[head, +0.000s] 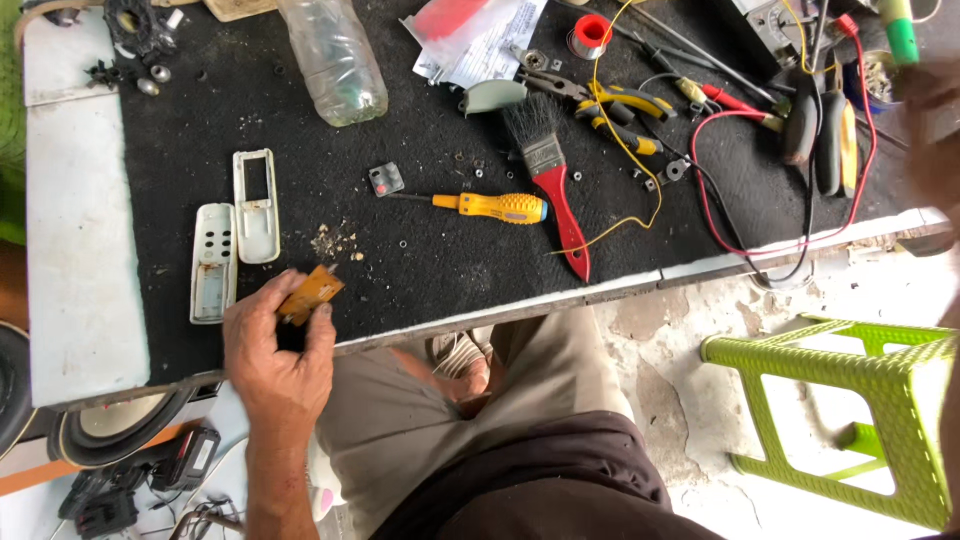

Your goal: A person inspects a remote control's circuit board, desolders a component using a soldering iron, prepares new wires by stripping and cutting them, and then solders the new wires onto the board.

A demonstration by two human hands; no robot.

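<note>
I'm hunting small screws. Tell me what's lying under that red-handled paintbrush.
The red-handled paintbrush lies on the black mat, its handle crossing a yellow wire. Anything beneath the bristles is covered.

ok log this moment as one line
left hand: holds orange circuit board | right hand: blurred at edge | nearby: white remote shells, yellow screwdriver

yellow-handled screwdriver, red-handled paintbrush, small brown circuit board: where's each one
yellow-handled screwdriver (490, 206), head view, on the handle's middle
red-handled paintbrush (562, 208), head view, on the red handle
small brown circuit board (312, 292), head view, on its face, held in the left hand (272, 350)
</note>
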